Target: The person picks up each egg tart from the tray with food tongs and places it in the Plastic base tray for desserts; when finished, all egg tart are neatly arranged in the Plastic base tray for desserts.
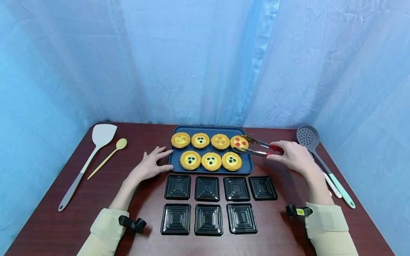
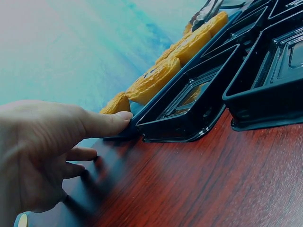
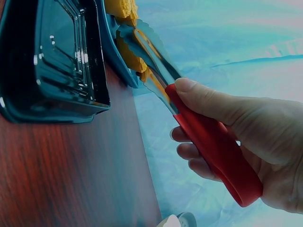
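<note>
My right hand [image 1: 293,155] grips red-handled metal tongs [image 3: 208,137]. In the head view the tongs' tips stand on either side of an egg tart with red pieces [image 1: 239,142], at the right end of the tray's back row. Whether they touch it I cannot tell. My left hand [image 1: 151,164], fingers spread, rests at the left edge of the dark blue baking tray [image 1: 211,129]; its thumb touches the rim in the left wrist view. Several more tarts lie on the tray, some with dark berries [image 1: 190,160], others with yellow pieces [image 1: 180,140].
Several black square plastic trays [image 1: 207,188] stand in two rows in front of the baking tray. A white spatula [image 1: 104,135] and a yellow spoon [image 1: 121,143] lie on the left. On the right lies a grey slotted skimmer [image 1: 308,137], with a white handle [image 1: 333,186] beside it.
</note>
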`<act>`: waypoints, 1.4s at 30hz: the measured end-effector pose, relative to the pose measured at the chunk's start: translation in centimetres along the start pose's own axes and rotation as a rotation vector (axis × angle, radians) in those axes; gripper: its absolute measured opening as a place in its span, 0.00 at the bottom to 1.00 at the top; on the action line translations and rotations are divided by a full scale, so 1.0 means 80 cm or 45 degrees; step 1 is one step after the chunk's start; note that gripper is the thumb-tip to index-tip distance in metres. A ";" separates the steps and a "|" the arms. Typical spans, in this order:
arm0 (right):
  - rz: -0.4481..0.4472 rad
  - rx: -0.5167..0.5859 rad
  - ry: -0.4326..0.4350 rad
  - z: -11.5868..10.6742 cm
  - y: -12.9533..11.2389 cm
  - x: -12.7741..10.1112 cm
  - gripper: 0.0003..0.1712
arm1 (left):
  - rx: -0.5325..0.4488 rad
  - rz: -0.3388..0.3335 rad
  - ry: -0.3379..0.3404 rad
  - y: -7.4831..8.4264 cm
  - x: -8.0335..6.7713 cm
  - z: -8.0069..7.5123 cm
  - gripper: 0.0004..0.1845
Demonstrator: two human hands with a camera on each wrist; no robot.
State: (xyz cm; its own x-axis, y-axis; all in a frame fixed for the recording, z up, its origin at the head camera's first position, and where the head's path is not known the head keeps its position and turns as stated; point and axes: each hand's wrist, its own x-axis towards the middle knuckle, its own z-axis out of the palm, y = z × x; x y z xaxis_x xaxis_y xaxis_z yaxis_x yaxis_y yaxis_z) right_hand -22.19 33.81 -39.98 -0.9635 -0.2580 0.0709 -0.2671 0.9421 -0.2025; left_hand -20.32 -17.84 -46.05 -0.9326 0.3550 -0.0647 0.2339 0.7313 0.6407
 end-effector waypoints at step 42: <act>-0.316 -0.044 0.127 -0.038 -0.123 -0.008 0.29 | -0.024 -0.008 -0.014 -0.002 0.000 -0.001 0.37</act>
State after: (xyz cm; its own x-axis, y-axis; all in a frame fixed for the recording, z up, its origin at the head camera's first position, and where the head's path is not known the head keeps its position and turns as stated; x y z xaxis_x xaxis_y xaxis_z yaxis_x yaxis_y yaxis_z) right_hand -18.90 25.36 -35.08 -0.8621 -0.4612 0.2102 -0.4926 0.8600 -0.1334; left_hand -20.40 -17.95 -46.09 -0.9310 0.3569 -0.0767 0.2229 0.7221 0.6549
